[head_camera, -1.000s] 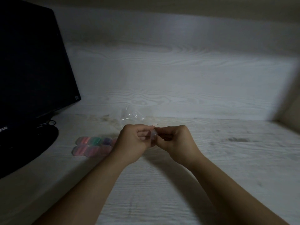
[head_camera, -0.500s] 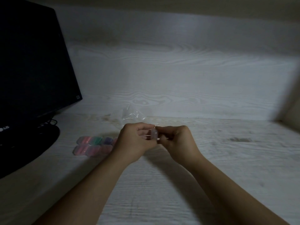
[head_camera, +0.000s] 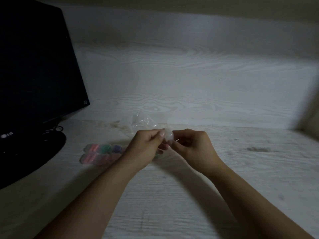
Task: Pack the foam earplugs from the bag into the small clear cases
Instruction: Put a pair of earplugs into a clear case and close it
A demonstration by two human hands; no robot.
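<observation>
Left hand (head_camera: 146, 147) is pinching a small clear case (head_camera: 168, 138) between thumb and curled fingers, holding it up off the desk (head_camera: 189, 195). Right hand (head_camera: 195, 145) is meeting it from the other side, fingers curled in at the case's edge; a thin pale sliver is sticking out at its fingertips, too small to identify. Can't tell whether the case lid is up or down, or whether an earplug is sitting inside: it's blurred.

Taking the held case as reference: a crumpled clear bag (head_camera: 141, 121) is lying on the desk just behind it and slightly left, against the back panel. Two rows of filled cases (head_camera: 98, 153), pink, green and purple contents showing, are sitting on the desk to its left and nearer the camera, partly hidden by the left wrist. Farther left, a dark LG monitor (head_camera: 38, 66) is standing on its base.
</observation>
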